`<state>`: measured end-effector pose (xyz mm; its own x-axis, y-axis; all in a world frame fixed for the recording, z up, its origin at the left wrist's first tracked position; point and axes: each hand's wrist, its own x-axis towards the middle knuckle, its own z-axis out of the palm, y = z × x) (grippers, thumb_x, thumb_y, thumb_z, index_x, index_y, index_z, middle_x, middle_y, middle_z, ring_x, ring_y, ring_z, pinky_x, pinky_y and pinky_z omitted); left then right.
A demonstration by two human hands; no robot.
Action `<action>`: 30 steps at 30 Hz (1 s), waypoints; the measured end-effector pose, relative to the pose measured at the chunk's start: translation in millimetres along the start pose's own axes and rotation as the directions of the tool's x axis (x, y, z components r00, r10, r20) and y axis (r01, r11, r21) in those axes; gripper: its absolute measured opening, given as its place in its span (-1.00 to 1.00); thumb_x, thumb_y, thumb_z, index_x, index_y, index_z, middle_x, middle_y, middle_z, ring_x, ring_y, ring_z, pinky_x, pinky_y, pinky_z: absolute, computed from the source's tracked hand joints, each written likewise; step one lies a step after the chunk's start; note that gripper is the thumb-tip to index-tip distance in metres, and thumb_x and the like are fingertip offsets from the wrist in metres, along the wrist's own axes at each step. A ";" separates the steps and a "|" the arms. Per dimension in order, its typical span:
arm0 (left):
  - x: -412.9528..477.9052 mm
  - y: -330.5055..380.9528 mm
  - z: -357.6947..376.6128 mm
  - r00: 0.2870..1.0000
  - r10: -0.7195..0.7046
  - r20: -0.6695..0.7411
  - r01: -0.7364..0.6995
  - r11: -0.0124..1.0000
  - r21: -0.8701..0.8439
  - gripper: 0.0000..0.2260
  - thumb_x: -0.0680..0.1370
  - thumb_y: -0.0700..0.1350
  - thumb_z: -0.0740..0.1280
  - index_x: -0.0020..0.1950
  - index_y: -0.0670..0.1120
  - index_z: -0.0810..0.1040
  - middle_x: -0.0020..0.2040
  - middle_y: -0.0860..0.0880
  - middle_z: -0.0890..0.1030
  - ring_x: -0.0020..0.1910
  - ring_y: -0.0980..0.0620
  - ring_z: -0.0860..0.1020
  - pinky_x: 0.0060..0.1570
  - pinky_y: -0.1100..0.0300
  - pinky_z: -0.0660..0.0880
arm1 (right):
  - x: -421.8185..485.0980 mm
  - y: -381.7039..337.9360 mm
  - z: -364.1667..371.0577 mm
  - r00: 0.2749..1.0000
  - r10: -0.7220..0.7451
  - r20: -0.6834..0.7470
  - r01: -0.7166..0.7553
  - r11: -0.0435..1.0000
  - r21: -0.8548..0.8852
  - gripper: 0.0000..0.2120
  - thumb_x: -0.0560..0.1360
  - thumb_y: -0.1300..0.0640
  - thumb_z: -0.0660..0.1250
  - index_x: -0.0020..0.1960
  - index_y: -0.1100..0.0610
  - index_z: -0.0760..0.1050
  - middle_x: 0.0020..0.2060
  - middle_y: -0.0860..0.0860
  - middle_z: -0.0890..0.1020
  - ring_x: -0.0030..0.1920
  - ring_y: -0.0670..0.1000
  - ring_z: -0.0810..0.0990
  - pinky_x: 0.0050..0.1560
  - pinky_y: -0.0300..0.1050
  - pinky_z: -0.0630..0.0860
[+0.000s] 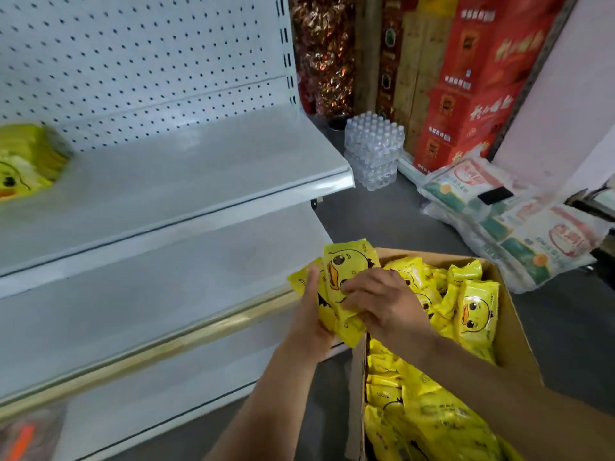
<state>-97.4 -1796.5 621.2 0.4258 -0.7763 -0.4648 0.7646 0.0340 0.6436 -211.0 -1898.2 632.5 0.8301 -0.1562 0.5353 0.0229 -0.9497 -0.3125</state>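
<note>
Cardboard box [512, 331], open-topped, sits nearest at lower right and is filled with loose packets [476, 314], yellow with a duck face. Just over the box's far-left corner: a small stack of held packets [346, 264] of the same kind, tilted, top edges pointing away. Left hand [311, 314] grips the stack from the side away from the box, palm under it, thumb laid up along the front. Right hand [382, 304] reaches across the box, fingers curled onto the face of the front packet, pinching it. Left of the box: white shelving unit [199, 181] with pegboard back. Far left of the box, on the upper shelf, shelved packets [23, 161], blurred. Beyond the box on the floor: white sacks [532, 241] to the right, bottled-water packs [374, 148] stacked farther back, red cartons [466, 94] behind those.
</note>
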 end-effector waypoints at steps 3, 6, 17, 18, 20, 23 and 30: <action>-18.1 18.4 -22.3 0.995 0.093 -0.031 -0.094 0.995 -0.031 -0.22 0.28 0.15 0.60 0.38 -0.20 0.50 0.30 -0.25 0.56 0.30 -0.23 0.52 0.35 -0.15 0.41 | 21.0 -19.6 8.3 0.993 -0.113 0.020 0.113 0.994 0.007 -0.84 0.40 0.16 0.29 -0.08 0.04 0.62 0.06 -0.08 0.64 0.13 0.03 0.53 0.06 -0.01 0.43; -36.9 38.2 -49.1 0.978 0.158 -0.139 -0.166 0.985 -0.052 -0.15 0.15 0.00 0.70 0.35 -0.22 0.51 0.28 -0.28 0.57 0.26 -0.28 0.55 0.25 -0.18 0.49 | 44.0 -45.5 17.1 0.984 -0.173 0.045 0.170 0.983 0.068 -0.86 0.45 0.03 0.37 -0.01 0.01 0.60 0.10 -0.07 0.61 0.16 0.02 0.53 0.08 0.00 0.50; -133.6 124.9 -137.3 0.872 0.453 -0.184 -0.414 0.884 0.216 -0.32 0.21 -0.03 0.64 0.29 -0.11 0.56 0.15 -0.18 0.67 0.12 -0.22 0.64 0.15 -0.28 0.53 | 160.0 -167.1 34.2 0.593 0.527 0.609 -0.799 0.295 0.523 -0.65 0.50 -0.17 0.34 -0.05 0.12 0.63 -0.28 -0.03 0.72 -0.26 -0.04 0.69 -0.30 -0.19 0.57; -141.8 132.3 -146.6 0.868 0.465 -0.173 -0.420 0.874 0.242 -0.33 0.22 -0.04 0.64 0.29 -0.11 0.55 0.16 -0.18 0.66 0.13 -0.23 0.64 0.15 -0.29 0.53 | 166.4 -177.0 42.0 0.614 0.515 0.598 -0.784 0.309 0.539 -0.67 0.49 -0.14 0.36 -0.03 0.13 0.64 -0.25 0.00 0.73 -0.24 -0.02 0.71 -0.26 -0.17 0.59; -160.0 146.4 -164.3 0.865 0.478 -0.152 -0.426 0.859 0.284 -0.36 0.26 -0.01 0.63 0.30 -0.10 0.56 0.16 -0.18 0.66 0.14 -0.22 0.64 0.17 -0.28 0.52 | 180.5 -197.8 59.0 0.648 0.514 0.562 -0.746 0.282 0.603 -0.69 0.50 -0.08 0.38 0.00 0.18 0.63 -0.21 0.06 0.73 -0.20 0.06 0.72 -0.17 -0.04 0.64; -189.7 169.6 -192.2 0.857 0.466 -0.222 -0.410 0.876 0.254 -0.46 0.35 0.10 0.54 0.26 -0.08 0.59 0.13 -0.16 0.68 0.12 -0.19 0.65 0.19 -0.25 0.52 | 207.0 -229.9 76.2 0.709 0.438 0.553 -0.704 0.398 0.588 -0.69 0.49 -0.05 0.39 0.00 0.21 0.63 -0.19 0.10 0.73 -0.16 0.10 0.72 -0.06 0.07 0.65; -252.0 222.4 -257.0 0.779 0.463 -0.422 -0.456 0.881 0.125 -0.57 0.42 0.04 0.50 0.20 -0.14 0.62 0.05 -0.20 0.70 0.02 -0.21 0.68 0.06 -0.16 0.59 | 265.9 -318.0 101.0 0.685 0.064 0.726 -0.548 0.701 0.456 -0.90 0.50 -0.09 0.38 -0.09 -0.09 0.61 -0.26 -0.12 0.71 -0.25 -0.11 0.69 -0.31 -0.25 0.55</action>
<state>89.7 -1431.5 725.1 0.8904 -0.3230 -0.3207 0.4188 0.3053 0.8552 58.8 -1610.3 794.9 0.9744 0.0297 -0.2230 -0.1853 -0.4564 -0.8703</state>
